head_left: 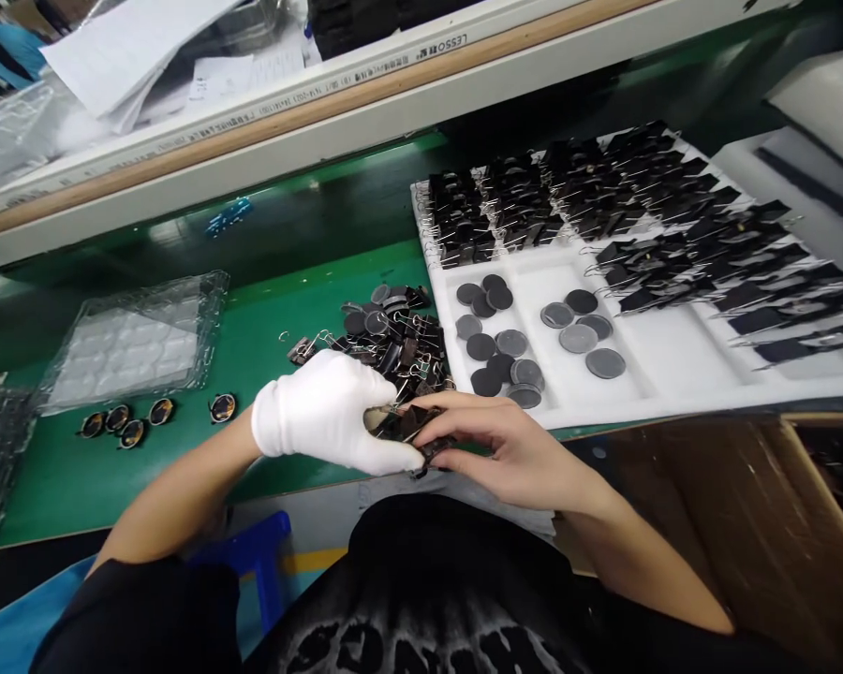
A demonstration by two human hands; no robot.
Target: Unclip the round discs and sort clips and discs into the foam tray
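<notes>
My left hand [330,412], in a white glove, is curled around a black binder clip [413,421] at the table's front edge. The bare fingers of my right hand [512,449] pinch the same dark bundle from the other side. Whether more than one clip or a disc is between the hands is hidden. Just beyond them lies a loose pile of black binder clips [421,346] with silver wire handles. Several round dark discs [376,321] rest at the pile's far side.
At right a white foam tray [492,257] holds rows of clips [597,187] and loose grey discs [511,344]. Clear plastic trays [147,337] lie at left, near several round lens-like pieces [161,410] on the green table [267,309]. A shelf edge [288,103] runs across above.
</notes>
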